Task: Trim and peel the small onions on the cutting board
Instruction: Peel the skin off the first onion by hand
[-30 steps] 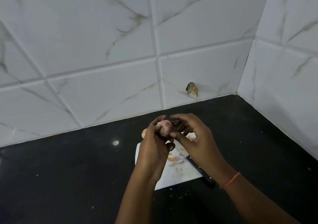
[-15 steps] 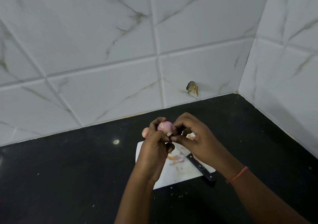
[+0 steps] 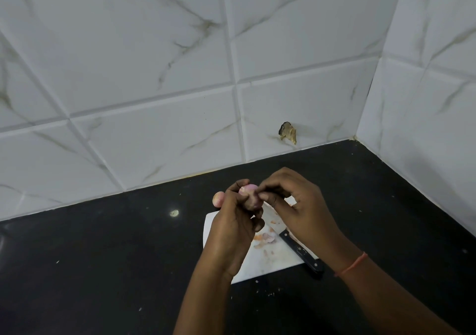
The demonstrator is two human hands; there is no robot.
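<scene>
A small pink onion [image 3: 248,193] is held up above the white cutting board [image 3: 268,262]. My left hand [image 3: 233,228] grips it from the left and below. My right hand [image 3: 296,206] pinches at its right side with thumb and fingertips. A second small onion [image 3: 218,198] lies on the counter just past the board's far left corner, partly hidden by my left hand. A black-handled knife [image 3: 300,251] lies on the board's right part, its blade under my right hand. Loose peel scraps [image 3: 265,238] lie on the board.
The board sits on a black countertop [image 3: 103,257] in a corner of white marble-look tiled walls. A chipped hole [image 3: 287,132] marks the back wall. A pale spot [image 3: 174,213] and small crumbs dot the counter.
Both hands with the onion have shifted slightly; my right fingertips have moved up onto the onion's upper right side. The knife and board have not moved.
</scene>
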